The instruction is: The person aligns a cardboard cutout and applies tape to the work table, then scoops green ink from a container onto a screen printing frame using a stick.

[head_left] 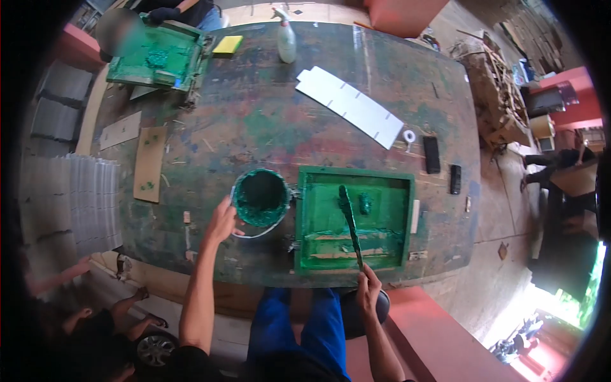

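The green frame [409, 219] lies at four o'clock from the view's centre, beneath a green-coated stick [352, 223] gripped by the right hand [367, 291] at the frame's six. Left hand [223, 219] grasps the bucket [283, 197] at nine; seemingly a spreading step, calling for a steady stick

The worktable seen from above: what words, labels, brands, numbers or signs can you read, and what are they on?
None: no word or number can be read anywhere in this view.
White strip: small dark marks, too small to read as text.
Spray bottle: too blurred to tell whether it bears a label.
Paint bucket and green frame: no lettering shows.
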`<state>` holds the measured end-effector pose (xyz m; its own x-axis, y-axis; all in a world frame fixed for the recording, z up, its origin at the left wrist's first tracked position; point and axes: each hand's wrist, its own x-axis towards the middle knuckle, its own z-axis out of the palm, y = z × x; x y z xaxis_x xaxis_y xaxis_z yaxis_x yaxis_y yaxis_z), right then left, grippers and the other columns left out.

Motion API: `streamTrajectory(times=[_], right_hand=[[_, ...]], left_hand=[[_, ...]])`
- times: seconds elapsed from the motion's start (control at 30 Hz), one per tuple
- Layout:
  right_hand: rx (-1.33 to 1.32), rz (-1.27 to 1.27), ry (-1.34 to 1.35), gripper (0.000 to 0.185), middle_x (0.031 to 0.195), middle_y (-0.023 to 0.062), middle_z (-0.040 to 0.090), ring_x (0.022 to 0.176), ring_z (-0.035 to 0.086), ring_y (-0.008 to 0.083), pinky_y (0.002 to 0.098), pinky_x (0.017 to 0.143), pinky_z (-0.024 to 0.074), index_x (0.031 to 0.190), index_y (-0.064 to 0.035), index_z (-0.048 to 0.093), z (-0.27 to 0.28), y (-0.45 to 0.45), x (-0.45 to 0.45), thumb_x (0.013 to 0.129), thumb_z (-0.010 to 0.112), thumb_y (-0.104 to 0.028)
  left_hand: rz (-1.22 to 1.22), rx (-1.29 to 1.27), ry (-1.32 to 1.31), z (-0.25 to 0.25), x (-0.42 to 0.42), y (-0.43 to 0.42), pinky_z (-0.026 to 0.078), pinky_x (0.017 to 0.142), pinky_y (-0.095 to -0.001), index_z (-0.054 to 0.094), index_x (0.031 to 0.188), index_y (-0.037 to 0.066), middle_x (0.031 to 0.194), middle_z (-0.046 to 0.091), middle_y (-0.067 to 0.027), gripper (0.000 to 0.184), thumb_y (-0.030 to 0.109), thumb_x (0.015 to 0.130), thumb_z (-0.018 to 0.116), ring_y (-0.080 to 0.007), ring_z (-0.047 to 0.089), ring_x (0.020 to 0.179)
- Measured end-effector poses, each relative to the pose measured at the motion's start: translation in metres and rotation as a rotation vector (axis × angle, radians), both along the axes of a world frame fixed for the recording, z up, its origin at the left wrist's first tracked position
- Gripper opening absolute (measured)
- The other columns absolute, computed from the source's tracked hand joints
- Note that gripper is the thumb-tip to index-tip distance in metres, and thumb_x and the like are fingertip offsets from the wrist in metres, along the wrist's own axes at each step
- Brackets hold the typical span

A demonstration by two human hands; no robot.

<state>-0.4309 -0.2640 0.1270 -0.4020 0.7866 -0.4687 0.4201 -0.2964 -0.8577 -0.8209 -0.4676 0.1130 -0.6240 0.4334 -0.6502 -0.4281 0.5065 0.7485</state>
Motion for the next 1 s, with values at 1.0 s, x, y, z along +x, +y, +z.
streamTrajectory(times=[1.0], right_hand=[[0.207,0.965,-0.013,0.034,0.084,0.0303,0.065,0.081,0.065,0.0476,0.0520,0.074,0.0523,0.118,-0.0026,0.070,0.024,0.018,-0.171,0.091,0.053,-0.014]], left_hand=[[-0.143,-0.053,0.133,0.010,0.008,0.007,0.065,0.053,-0.0417,0.049,0.127,-0.002,0.106,0.060,-0.0192,0.035,0.012,0.097,0.040,-0.0274,0.069,0.080]])
